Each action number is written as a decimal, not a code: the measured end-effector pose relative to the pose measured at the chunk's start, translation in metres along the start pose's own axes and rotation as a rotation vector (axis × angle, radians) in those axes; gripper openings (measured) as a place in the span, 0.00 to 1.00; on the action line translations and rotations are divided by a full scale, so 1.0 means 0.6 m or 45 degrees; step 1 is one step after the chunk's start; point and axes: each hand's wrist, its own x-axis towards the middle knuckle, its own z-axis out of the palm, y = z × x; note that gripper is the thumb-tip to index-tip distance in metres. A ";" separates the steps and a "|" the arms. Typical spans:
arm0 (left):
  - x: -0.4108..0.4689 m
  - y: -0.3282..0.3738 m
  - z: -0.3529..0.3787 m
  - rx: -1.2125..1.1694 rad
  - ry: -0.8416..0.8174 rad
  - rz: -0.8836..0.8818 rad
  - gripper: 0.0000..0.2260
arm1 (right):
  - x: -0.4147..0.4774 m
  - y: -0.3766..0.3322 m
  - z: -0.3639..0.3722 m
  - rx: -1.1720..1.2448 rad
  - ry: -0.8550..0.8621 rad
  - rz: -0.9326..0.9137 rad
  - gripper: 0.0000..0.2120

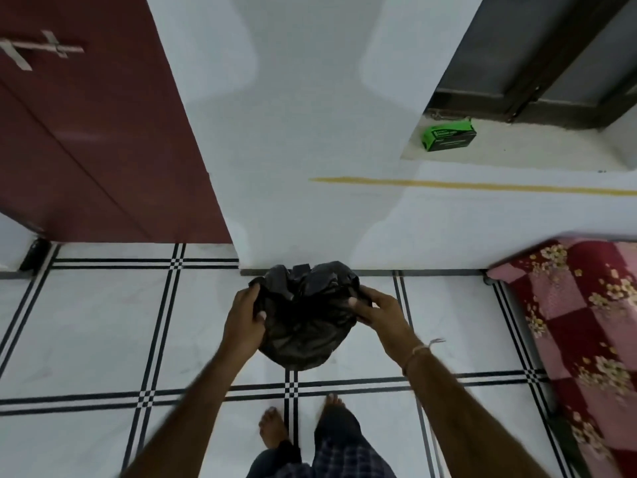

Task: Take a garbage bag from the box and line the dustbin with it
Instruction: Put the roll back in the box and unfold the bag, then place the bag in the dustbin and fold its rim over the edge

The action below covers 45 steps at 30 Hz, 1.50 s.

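A black garbage bag [305,315] is spread over a round shape on the floor against the white wall; I cannot tell whether the dustbin is under it, as black plastic covers everything. My left hand [245,317] grips the bag's left edge. My right hand [377,308] grips its right edge. The green and black garbage bag box [450,135] lies on a white ledge up at the right, far from both hands.
A dark red door [103,132] stands at the left. A bed with a red and pink flowered cover [582,326] fills the right side. My bare feet [275,427] stand on white floor tiles with black lines, just behind the bag.
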 end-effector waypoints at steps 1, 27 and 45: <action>0.000 -0.002 -0.004 -0.017 -0.006 0.006 0.28 | -0.009 -0.002 0.002 0.057 0.003 -0.017 0.23; 0.118 -0.067 0.097 -0.515 -0.194 -0.424 0.31 | 0.081 0.033 0.028 0.259 0.194 -0.051 0.10; 0.508 -0.405 0.473 -0.410 -0.079 -0.335 0.33 | 0.518 0.492 0.019 0.188 0.306 0.055 0.28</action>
